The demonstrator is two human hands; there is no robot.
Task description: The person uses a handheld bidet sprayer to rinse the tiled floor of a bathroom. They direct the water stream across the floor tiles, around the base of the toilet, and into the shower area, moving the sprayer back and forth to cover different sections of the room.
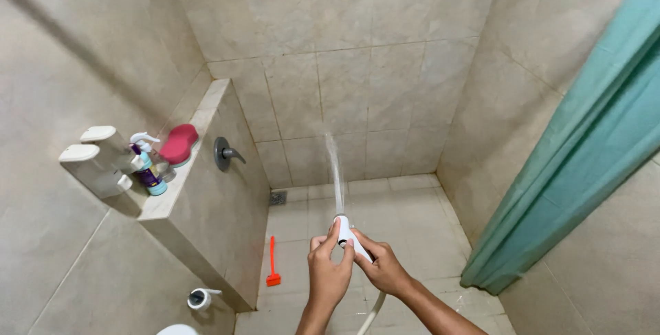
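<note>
Both hands wrap the small white plastic spray nozzle (346,233) at 6 o'clock: left hand (327,274) and right hand (383,268) closed tight, probably steadying the water jet (335,170) aimed toward 12 o'clock, at the beige tiled wall (344,80).

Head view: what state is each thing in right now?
Hand sprayer: held by both hands, spraying water at the back wall.
Left hand: gripping the sprayer.
Right hand: gripping the sprayer.
Shower curtain: pulled aside to the right.
Orange scraper: lying flat on the floor.
Spray bottle: upright on the ledge.
</note>
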